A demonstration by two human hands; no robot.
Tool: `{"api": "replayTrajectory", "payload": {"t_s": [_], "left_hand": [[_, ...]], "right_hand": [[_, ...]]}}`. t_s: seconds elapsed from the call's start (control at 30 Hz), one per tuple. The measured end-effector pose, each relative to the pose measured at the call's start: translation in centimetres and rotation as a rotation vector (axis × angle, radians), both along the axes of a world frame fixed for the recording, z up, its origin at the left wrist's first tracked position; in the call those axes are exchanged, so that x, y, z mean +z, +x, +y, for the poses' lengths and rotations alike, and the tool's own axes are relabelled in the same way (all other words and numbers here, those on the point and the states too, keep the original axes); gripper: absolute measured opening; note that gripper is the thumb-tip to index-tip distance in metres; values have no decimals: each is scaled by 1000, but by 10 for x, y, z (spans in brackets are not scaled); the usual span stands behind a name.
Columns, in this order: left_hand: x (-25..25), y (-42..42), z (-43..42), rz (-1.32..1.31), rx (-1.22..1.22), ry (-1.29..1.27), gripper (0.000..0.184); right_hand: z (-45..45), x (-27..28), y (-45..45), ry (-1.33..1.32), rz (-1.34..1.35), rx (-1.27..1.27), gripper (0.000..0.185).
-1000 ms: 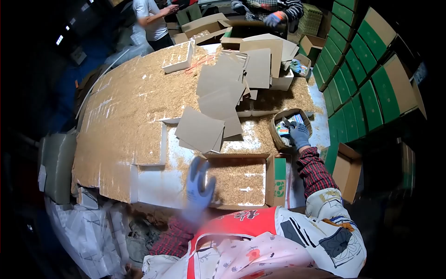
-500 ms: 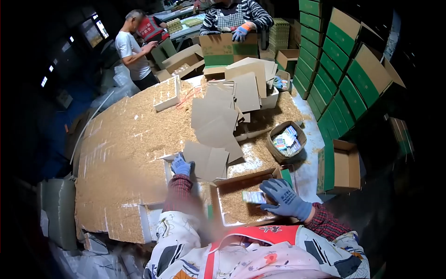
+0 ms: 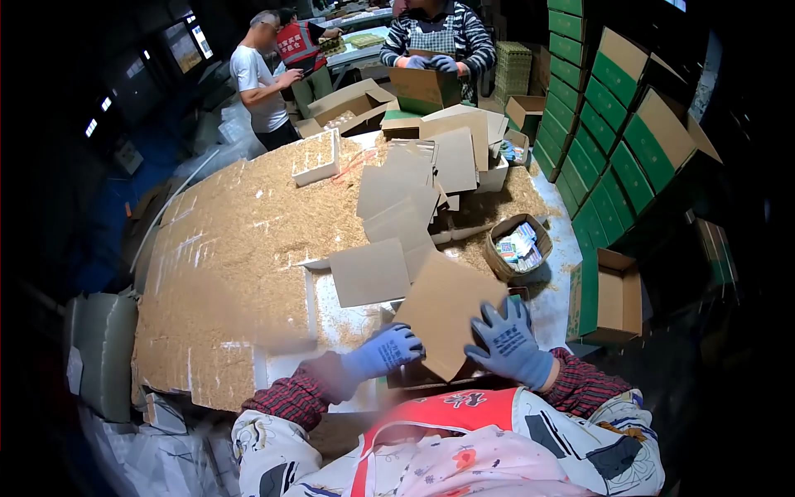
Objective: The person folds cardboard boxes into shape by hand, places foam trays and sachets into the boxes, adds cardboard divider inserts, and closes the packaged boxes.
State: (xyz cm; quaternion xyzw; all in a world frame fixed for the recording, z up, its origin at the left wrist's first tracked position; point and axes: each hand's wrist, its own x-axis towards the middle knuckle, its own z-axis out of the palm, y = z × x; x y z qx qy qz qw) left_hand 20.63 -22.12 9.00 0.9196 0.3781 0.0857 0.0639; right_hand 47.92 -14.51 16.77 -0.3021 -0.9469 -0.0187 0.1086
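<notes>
A flat brown cardboard sheet (image 3: 451, 311) lies tilted over the open box in front of me, hiding most of its inside. My left hand (image 3: 385, 351), in a grey-blue glove, has its fingers closed on the sheet's left edge. At the right edge, my right hand (image 3: 507, 340) is spread, its fingers apart and touching the sheet. Beyond the box, more grey cardboard sheets (image 3: 370, 273) lie in a loose pile. A round basket (image 3: 495, 255) holding small printed cards (image 3: 520, 246) stands behind my right hand.
Sawdust-like filling (image 3: 224, 282) covers the left of the table. Green boxes (image 3: 613, 141) are stacked at the right, with an open box (image 3: 617, 294) below them. Across the table a co-worker (image 3: 439, 41) handles a carton (image 3: 424, 88); two people stand at the back left.
The printed card my right hand held over the box is out of sight. A cardboard sheet now covers the box, with both hands at it. The co-worker's carton has tilted.
</notes>
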Motion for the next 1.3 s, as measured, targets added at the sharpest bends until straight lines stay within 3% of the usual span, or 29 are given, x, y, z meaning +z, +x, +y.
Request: {"api": "replayTrajectory", "payload": {"t_s": [0.07,0.1,0.13,0.2,0.27,0.37,0.4,0.43,0.5,0.53,0.57,0.63,0.67,0.7,0.77,0.8,0.83,0.9,0.93,0.97,1.0,1.03,1.07,1.1,1.13,1.17,1.23,1.3], "left_hand": [[-7,-2,3,68,-45,8,12],[-9,-3,8,134,-88,15,8],[-16,-3,8,-18,-12,-112,3],[-11,-4,12,3,-40,-75,3],[-4,-6,16,6,-59,-79,4],[-14,-14,30,-65,-41,-162,13],[-12,-16,36,115,-152,-177,13],[-21,-16,36,118,-156,-178,13],[-47,-13,30,11,-129,-241,10],[-51,-6,24,221,-71,-94,13],[-28,11,13,353,70,-58,26],[0,43,11,529,140,-330,48],[-14,48,2,319,256,-248,75],[-7,61,-2,327,293,-194,85],[-70,71,-12,419,466,-94,84],[-56,73,-8,485,414,-55,67],[-42,71,-3,490,408,-47,67],[-12,65,-6,-347,595,-115,49],[29,62,-10,-488,671,134,33],[31,47,-17,-564,790,260,31],[10,32,-27,-781,992,310,26],[-32,19,-27,-1348,1104,205,22],[-52,15,-33,-1594,1193,-219,24],[-62,20,-44,-1467,1232,-482,25],[-87,25,-49,-1262,1274,-503,27],[-113,28,-50,-1133,1323,-470,29],[-134,31,-46,-1048,1398,-443,34],[-124,39,-40,-974,1415,-513,39]], "right_hand": [[1,-25,3,-488,-476,24,45],[-8,-18,5,-359,-496,35,46],[-8,-22,7,-361,-405,83,42],[-9,-15,6,-375,-319,133,39],[-4,0,-5,-340,90,110,31],[-1,0,-15,-140,169,199,29],[-1,-16,-14,-127,17,180,37],[0,-43,-10,-128,20,176,37],[4,-99,0,-342,-239,136,40],[9,-113,-1,-349,-262,87,41],[16,-116,-1,-341,-261,84,41],[21,-117,-2,-320,-222,86,40],[18,-108,-5,-326,-317,57,44],[17,-114,-4,-332,-315,58,44],[23,-124,-1,-342,211,189,45],[23,-103,3,-338,215,190,45],[25,-76,11,-286,473,97,42],[37,-59,26,-230,898,-109,37],[48,-81,37,-498,1096,-241,34],[65,-114,47,-774,1286,-376,31],[89,-152,61,-777,1289,-379,31],[117,-197,73,-1067,731,-33,34],[100,-225,67,-1131,758,-110,44],[83,-254,61,-1193,791,-191,54],[66,-282,55,-1252,828,-273,65],[52,-238,42,-1243,670,-370,76],[33,-203,22,-789,515,-429,83],[25,-142,22,-1087,584,-430,87]]}}
